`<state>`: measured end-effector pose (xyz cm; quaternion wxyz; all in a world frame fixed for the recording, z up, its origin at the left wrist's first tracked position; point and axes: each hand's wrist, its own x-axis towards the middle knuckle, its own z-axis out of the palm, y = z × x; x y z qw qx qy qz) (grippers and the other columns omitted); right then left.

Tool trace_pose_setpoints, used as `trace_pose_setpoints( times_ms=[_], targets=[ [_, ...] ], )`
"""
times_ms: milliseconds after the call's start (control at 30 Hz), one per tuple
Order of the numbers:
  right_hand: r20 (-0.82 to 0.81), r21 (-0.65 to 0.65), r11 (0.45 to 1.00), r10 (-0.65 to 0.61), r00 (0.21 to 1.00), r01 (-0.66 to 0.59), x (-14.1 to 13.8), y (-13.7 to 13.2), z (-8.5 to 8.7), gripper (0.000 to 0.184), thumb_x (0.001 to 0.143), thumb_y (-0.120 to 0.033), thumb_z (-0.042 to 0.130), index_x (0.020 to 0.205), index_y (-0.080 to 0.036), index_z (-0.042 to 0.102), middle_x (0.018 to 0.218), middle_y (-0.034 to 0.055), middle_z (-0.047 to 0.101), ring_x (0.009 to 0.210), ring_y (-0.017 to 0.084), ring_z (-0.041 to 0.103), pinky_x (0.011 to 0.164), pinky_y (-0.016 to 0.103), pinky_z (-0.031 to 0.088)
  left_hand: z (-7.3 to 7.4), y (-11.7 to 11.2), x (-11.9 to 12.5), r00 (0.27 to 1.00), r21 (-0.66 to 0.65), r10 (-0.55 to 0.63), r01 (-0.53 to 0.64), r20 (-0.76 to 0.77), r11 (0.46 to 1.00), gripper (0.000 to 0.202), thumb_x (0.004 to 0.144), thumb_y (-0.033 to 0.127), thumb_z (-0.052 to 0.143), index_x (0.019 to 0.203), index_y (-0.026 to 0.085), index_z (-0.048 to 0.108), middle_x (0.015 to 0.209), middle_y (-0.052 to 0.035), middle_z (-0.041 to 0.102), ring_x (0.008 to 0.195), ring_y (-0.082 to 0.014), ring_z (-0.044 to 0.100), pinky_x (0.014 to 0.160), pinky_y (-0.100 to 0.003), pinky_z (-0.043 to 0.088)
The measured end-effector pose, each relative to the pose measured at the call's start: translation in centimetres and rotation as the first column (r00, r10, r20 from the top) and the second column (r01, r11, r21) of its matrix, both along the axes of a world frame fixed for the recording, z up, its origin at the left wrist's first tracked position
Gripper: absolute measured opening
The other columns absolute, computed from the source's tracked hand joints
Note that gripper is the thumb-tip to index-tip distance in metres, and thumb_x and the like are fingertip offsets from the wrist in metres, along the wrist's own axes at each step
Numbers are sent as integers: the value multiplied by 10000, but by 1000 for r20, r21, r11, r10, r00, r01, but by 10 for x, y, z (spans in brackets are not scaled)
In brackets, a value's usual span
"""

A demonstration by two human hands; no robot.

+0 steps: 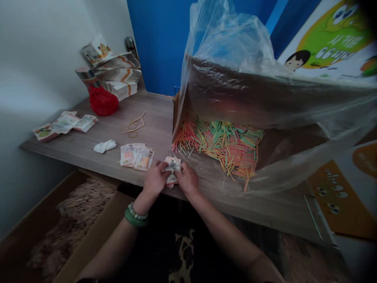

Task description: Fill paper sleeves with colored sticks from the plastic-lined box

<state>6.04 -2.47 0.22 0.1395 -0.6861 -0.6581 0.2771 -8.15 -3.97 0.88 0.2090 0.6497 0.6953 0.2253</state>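
Observation:
Near the table's front edge, a small printed packet (172, 167) lies between my two hands, with the edge of another packet showing beneath it. My left hand (156, 177) pinches its left side, and a green bangle and a beaded bracelet circle that wrist. On the opposite side, the fingers of my right hand (187, 177) close on the packet's edge. Just left of my hands lie a few overlapping packets (129, 155) with orange contents showing. To the right, many thin coloured sticks (224, 141) spill from a carton lined with clear plastic.
A crumpled white tissue (105, 146), rubber bands (132, 134) and bent sticks lie at left. Behind them are a red plastic bag (102, 101) and stacked printed bags (122, 76). Below the table's left side stands a carton (97, 220) holding many packets. Clear plastic sheeting (294, 173) drapes over the right side.

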Motion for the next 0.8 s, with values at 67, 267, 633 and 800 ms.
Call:
trace_pose_setpoints(
  times_ms=[67,267,633,800],
  targets=[
    [1,-35,999,-18,1000,18,3,0,2,134,950,-238,535,957,-208,665,899,45,727,818,196,645,680,267,370,-2,-2,-1,997,52,33,-37,72,998,204,914,249,602,1051,165,729,1060,-97,672,943,-243,650,865,-376,517],
    [-144,80,997,-12,990,24,26,-3,0,317,978,-218,431,997,-208,747,1066,80,742,1025,232,660,879,311,467,9,-5,-9,970,161,139,-172,199,972,248,890,324,591,1008,166,741,999,-81,639,788,-198,607,825,-377,526],
    [-387,74,983,183,904,-168,99,-17,20,261,981,-214,486,991,-228,746,943,-13,735,927,164,659,841,255,495,42,-1,47,504,-329,231,115,832,937,296,604,353,792,846,194,734,841,-39,734,740,-197,649,622,-290,513],
    [298,75,992,71,952,-97,215,-5,38,300,889,-69,541,1094,-158,741,1116,107,711,1062,220,604,971,309,432,27,-4,58,400,-348,266,147,877,926,293,592,310,818,845,204,716,793,1,738,727,-183,658,709,-312,545]
  ],
)
